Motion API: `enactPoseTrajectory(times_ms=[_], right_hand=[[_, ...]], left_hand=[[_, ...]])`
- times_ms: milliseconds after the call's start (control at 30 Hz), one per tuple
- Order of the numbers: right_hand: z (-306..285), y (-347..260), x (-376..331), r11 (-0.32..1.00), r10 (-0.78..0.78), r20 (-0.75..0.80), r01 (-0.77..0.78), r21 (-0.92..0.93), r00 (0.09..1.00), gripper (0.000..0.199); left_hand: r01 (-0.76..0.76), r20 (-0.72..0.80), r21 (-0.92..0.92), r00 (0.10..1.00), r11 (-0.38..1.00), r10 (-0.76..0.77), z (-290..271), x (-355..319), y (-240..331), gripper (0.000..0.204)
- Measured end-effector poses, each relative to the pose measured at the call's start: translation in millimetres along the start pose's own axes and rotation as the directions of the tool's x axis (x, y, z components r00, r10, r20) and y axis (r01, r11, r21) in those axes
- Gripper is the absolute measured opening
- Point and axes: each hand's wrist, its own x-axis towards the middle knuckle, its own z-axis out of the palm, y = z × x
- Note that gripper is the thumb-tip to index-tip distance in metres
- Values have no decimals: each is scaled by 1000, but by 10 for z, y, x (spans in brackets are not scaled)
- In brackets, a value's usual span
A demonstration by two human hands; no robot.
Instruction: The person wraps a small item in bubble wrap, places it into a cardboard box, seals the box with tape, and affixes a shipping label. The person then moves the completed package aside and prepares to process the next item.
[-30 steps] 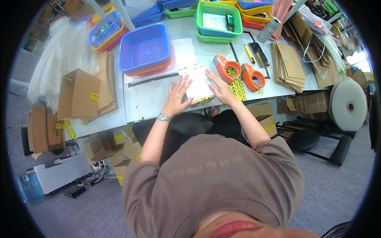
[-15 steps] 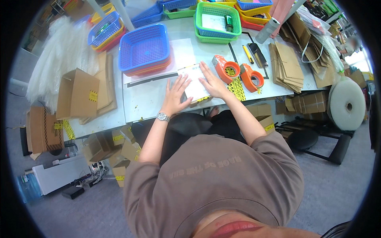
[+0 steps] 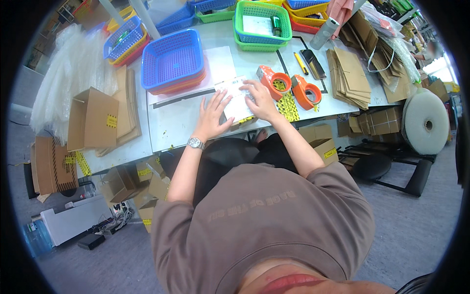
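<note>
A small box with a white label (image 3: 236, 104) on its top lies near the table's front edge, and yellow-black tape shows at its near side. My left hand (image 3: 214, 116) rests along the label's left side with its fingers spread. On the right side my right hand (image 3: 261, 101) touches the label, its fingers bent but apart. Just right of that hand stand two orange tape dispensers (image 3: 274, 82) (image 3: 307, 92) with yellow-black tape.
Stacked blue and red baskets (image 3: 172, 61) stand behind on the left, green baskets (image 3: 261, 24) at the back. Flat cardboard (image 3: 348, 78), a phone (image 3: 312, 63) and a yellow cutter (image 3: 301, 63) lie to the right. An open carton (image 3: 93, 117) sits at the left edge.
My right hand's fingers have bent and drawn back a little from lying flat on the label. The left hand stays on its side. The whole view has shifted slightly.
</note>
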Motion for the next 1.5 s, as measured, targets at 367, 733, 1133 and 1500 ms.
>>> enactPoseTrajectory(times_ms=[367,733,1133,1500], right_hand=[[-106,759,-20,717,510,-107,-490,-496,853,45],[-350,665,-251,859,382,-72,-325,396,921,62],[-598,-390,-399,-647,-218,-183,-2,762,959,73],[-1060,-428,-453,793,72,-220,78,605,973,58]], left_hand=[[-24,-168,-81,986,996,11,-118,164,104,59],[-24,-508,-519,812,854,-286,-416,-199,506,44],[115,77,-918,991,379,-114,-630,272,1294,66],[24,-79,-857,981,514,-178,-746,180,1175,63]])
